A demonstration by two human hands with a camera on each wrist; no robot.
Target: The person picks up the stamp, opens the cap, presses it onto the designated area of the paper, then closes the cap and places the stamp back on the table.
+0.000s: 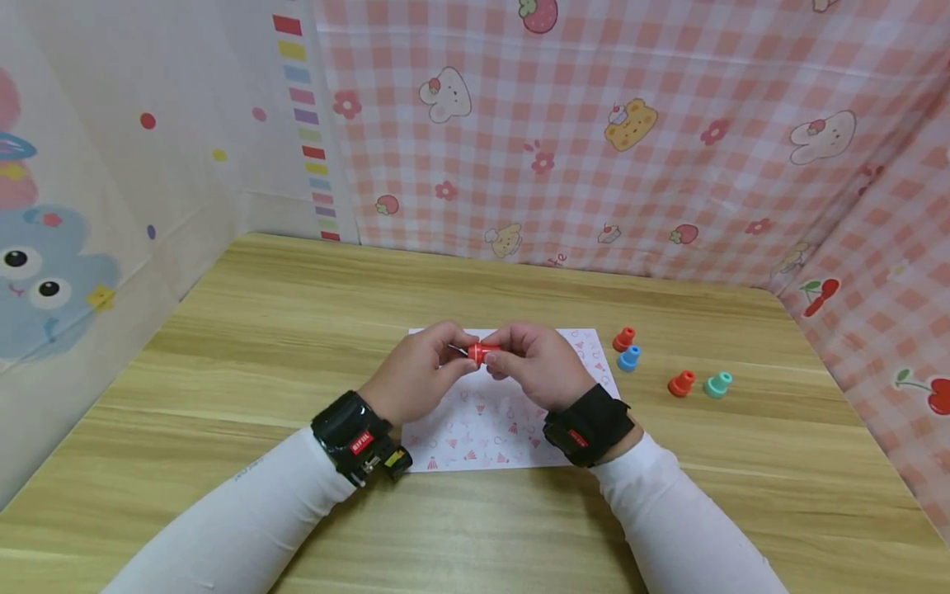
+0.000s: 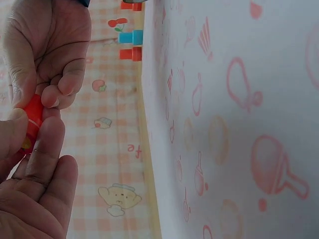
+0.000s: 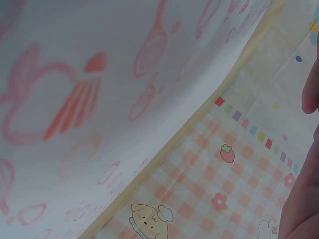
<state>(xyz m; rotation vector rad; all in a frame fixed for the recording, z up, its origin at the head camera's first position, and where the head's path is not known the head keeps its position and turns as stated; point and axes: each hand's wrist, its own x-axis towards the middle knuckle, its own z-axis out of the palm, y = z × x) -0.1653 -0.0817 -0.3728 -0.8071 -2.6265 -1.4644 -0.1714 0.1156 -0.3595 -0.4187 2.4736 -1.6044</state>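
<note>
Over the white sheet [image 1: 482, 429], both hands meet at a small red plastic piece [image 1: 481, 353]. My left hand [image 1: 416, 371] pinches its left end between thumb and fingers. From the other side, the thumb and fingers of my right hand [image 1: 538, 363] grip the narrower end. In the left wrist view the red piece [image 2: 34, 117] shows a pale line round its middle and a yellow spot near the lower end, partly hidden by fingertips. The right wrist view catches only part of a hand [image 3: 304, 194] at its right edge.
Right of the sheet stand two red pieces, one nearer the sheet [image 1: 624, 338] and one farther right [image 1: 681, 383], plus a blue piece [image 1: 628, 358] and a teal piece [image 1: 718, 384], all with narrow tops and wide bases. Patterned curtains [image 1: 564, 190] border the wooden table [image 1: 260, 330].
</note>
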